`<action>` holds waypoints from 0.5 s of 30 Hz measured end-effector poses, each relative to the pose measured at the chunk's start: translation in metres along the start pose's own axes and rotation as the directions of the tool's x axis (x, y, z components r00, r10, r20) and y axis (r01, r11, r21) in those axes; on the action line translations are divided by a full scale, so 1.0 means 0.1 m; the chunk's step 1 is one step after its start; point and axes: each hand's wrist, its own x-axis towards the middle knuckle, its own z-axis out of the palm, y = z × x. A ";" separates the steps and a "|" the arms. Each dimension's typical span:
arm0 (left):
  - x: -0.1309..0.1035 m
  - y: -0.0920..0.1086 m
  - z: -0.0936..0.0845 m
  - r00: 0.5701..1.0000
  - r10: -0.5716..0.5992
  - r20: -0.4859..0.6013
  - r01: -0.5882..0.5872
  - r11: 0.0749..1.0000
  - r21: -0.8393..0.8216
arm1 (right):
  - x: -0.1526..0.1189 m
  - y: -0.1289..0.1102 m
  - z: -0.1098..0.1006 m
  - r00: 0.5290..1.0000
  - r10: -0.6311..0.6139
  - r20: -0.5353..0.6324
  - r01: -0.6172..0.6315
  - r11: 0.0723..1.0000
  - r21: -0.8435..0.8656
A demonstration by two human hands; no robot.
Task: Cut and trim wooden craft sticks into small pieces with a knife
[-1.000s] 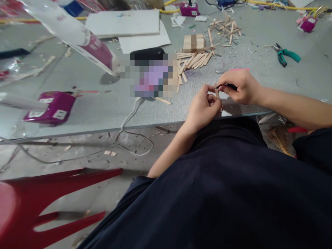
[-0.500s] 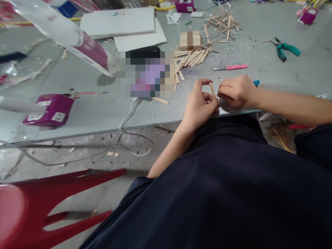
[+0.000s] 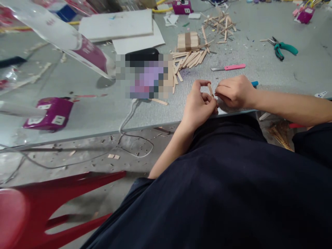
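Note:
My left hand (image 3: pixel 198 103) is closed on a wooden craft stick (image 3: pixel 210 88), which stands up at a tilt between thumb and fingers near the table edge. Close against its right side, my right hand (image 3: pixel 234 91) is pinched, fingertips beside the stick; whatever lies in that pinch is too small to make out. Behind the right wrist pokes out the end of a blue object (image 3: pixel 255 83). A pink-handled craft knife (image 3: pixel 228 67) lies just beyond my hands. Farther left are a spread of loose craft sticks (image 3: pixel 190 59) and a banded bundle of sticks (image 3: pixel 188 41).
Green-handled pliers (image 3: pixel 284 48) lie at the right. Another pile of sticks (image 3: pixel 220 24) sits at the back. On the left are a blurred phone-like object (image 3: pixel 149 79) with a white cable (image 3: pixel 129 114), a purple box (image 3: pixel 52 112) and a leaning bottle (image 3: pixel 90 52). A red stool (image 3: pixel 59 193) stands below.
The view has shifted very slightly. My right hand's fingertips have moved a little closer to the stick; the left hand keeps its hold.

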 end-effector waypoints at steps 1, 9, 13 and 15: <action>0.00 0.00 0.00 1.000 0.004 0.001 -0.004 1.000 0.008 | 0.00 0.00 -0.01 1.000 -0.002 0.005 0.002 1.000 0.012; -0.01 -0.02 -0.03 0.997 0.072 -0.015 -0.070 0.989 0.133 | -0.01 -0.04 -0.08 0.998 -0.031 0.059 0.031 1.000 0.000; -0.02 -0.03 -0.04 0.996 0.081 -0.021 -0.077 0.986 0.147 | -0.01 -0.05 -0.08 0.997 -0.051 0.064 0.050 0.999 0.004; -0.03 -0.03 -0.05 0.997 0.079 -0.016 -0.075 0.983 0.166 | 0.00 -0.05 -0.08 0.995 -0.057 0.082 0.059 0.998 -0.020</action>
